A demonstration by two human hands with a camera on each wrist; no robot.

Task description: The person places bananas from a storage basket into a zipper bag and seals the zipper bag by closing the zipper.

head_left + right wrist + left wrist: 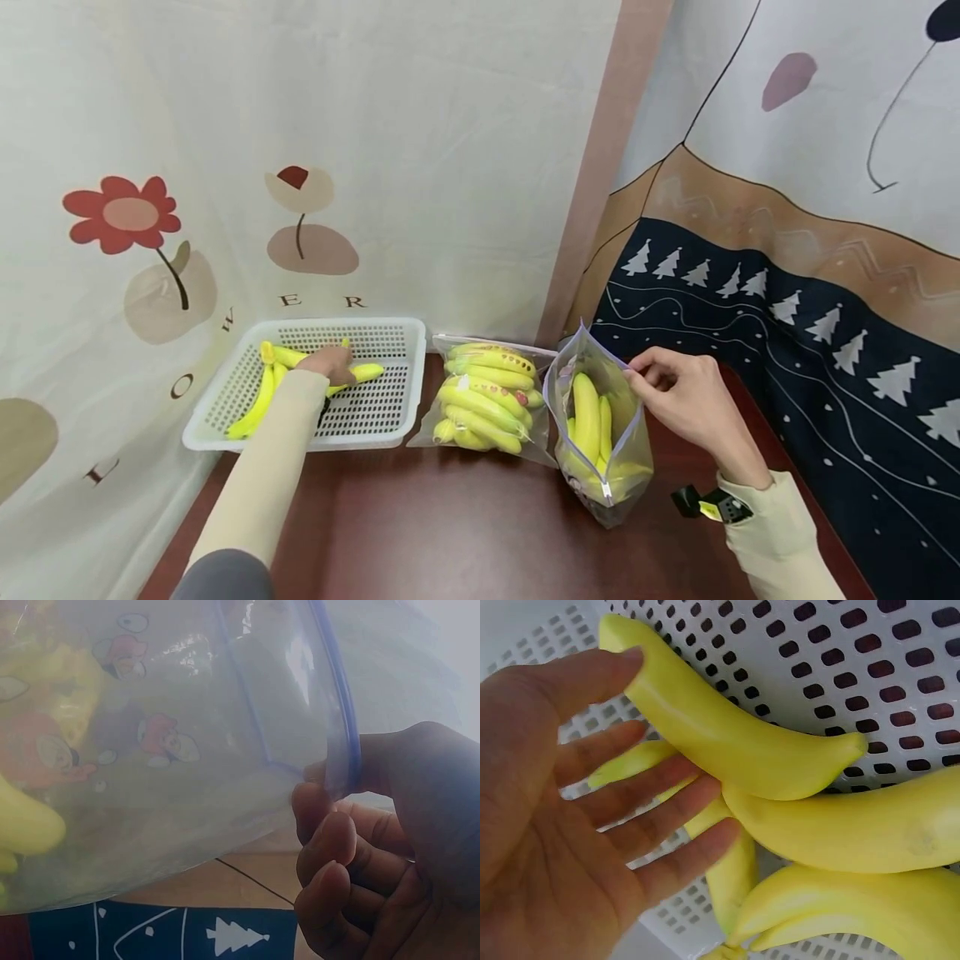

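With my left hand [330, 365], I am spanning one edge of a loose banana [727, 735], fingers straight and spread, thumb lying over the peel. The banana is lying in the white basket [416, 383] at the left of the bench [450, 533]. With my right hand [693, 400], I am pinching the right rim of the open bag [630, 446] between thumb and forefinger. A filled bag [483, 404] is lying between basket and open bag. I am judging the current step to be banana pickup for bagging. The next move is apparently calling for closing the left fingers around the banana, with the bag mouth remaining wide.
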